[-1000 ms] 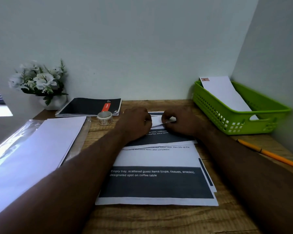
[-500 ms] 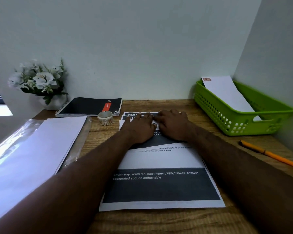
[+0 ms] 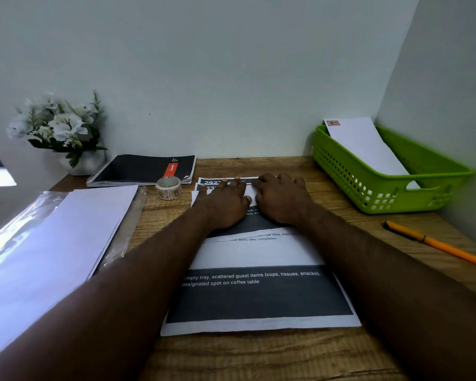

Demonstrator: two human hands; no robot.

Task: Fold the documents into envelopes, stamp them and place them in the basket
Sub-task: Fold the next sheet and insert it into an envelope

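Perhaps flat hands (image 3: 254,200) on smooth paper documents (image 3: 259,295)

Both forearms reach in from the lower corners of the frame and converge just above centre. The left hand (image 3: 226,200) lies palm down, fingers straight and slightly spread. The right hand (image 3: 282,198) lies flat beside it, nearly touching, fingers extended toward the upper frame.

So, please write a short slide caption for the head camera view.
Both hands, left hand and right hand, press flat on printed documents beside a green basket holding one stamped envelope.
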